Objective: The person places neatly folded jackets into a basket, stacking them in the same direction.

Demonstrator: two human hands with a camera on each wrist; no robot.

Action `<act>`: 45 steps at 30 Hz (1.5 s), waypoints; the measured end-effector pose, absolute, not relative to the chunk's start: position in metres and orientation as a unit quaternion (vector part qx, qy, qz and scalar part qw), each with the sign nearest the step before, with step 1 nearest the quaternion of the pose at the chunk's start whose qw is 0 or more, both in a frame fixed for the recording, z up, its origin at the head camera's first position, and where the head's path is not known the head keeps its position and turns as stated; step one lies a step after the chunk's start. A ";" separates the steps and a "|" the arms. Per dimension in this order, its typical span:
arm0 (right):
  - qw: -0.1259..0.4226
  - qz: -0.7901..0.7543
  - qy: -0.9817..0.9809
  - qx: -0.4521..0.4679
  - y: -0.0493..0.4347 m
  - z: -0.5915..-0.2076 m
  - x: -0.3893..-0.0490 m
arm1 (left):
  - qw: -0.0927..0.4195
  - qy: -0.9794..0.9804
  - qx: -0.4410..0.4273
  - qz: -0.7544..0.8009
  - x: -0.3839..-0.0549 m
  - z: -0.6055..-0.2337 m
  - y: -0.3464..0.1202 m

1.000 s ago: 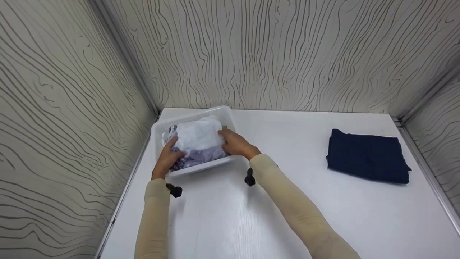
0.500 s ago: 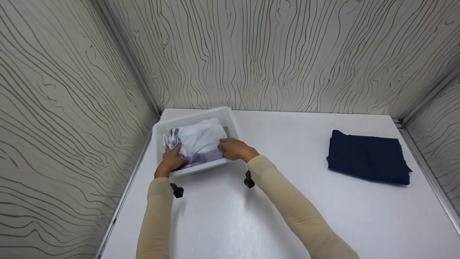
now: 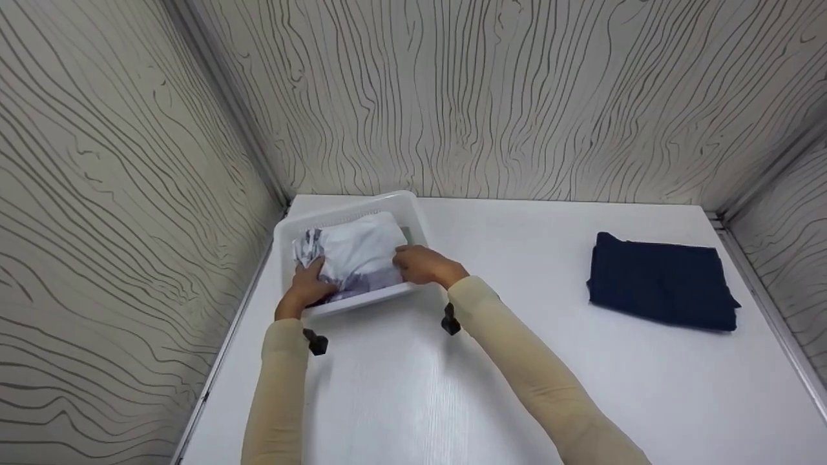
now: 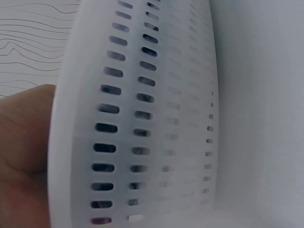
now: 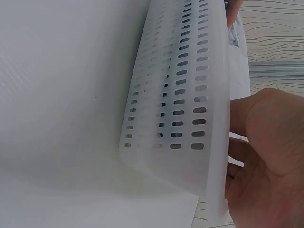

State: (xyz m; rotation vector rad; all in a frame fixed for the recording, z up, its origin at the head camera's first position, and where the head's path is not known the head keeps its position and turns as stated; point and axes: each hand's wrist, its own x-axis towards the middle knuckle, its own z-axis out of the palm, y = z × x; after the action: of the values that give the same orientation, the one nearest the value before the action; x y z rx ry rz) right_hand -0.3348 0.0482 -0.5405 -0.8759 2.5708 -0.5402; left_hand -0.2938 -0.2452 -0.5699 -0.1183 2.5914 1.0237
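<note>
A white plastic basket [image 3: 362, 302] with slotted walls stands tilted in angle at the table's back left. Inside lies a folded white garment [image 3: 362, 245] with a purple-grey patterned part along its front and left. My left hand [image 3: 305, 286] rests on the garment's left front corner, thumb and fingers spread apart. My right hand [image 3: 423, 265] reaches over the rim with bent fingers and pinches the garment's right edge; its fingertips are partly hidden. In the right wrist view the basket wall [image 5: 175, 95] hides most of the cloth. The left wrist view shows little beyond the basket wall [image 4: 142, 118].
A folded dark navy garment [image 3: 662, 281] lies on the right of the white table [image 3: 517, 258]. Wood-patterned panels [image 3: 452, 97] enclose the back and sides. Something greenish [image 3: 406, 234] shows beside the white garment inside the basket.
The garment has settled lower in the basket. My right hand has come down and forward toward the near rim, its fingers now more bent. My left hand has shifted slightly toward the right.
</note>
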 end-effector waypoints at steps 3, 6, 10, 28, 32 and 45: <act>0.191 -0.209 0.910 -0.303 0.051 -0.538 -0.335 | 0.170 0.905 -0.051 0.386 -0.293 -0.568 -0.245; 0.187 -0.230 0.907 -0.300 0.055 -0.536 -0.336 | 0.144 0.897 -0.060 0.414 -0.292 -0.565 -0.243; 0.166 -0.260 0.904 -0.297 0.061 -0.534 -0.337 | 0.089 0.906 -0.066 0.408 -0.292 -0.561 -0.239; 0.117 -0.376 0.878 -0.272 0.108 -0.528 -0.324 | -0.145 0.924 -0.055 0.349 -0.285 -0.542 -0.200; 0.109 -0.388 0.874 -0.271 0.123 -0.526 -0.318 | -0.160 0.912 -0.034 0.376 -0.287 -0.536 -0.181; 0.067 -0.411 0.879 -0.231 0.187 -0.534 -0.298 | -0.157 0.859 0.013 0.488 -0.279 -0.531 -0.103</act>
State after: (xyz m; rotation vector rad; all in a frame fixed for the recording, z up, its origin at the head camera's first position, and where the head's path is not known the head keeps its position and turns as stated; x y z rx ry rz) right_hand -0.2985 0.1871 -0.5344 -0.6961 2.6513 -1.2394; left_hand -0.2786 -0.1029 -0.5314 0.0438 3.0055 1.7070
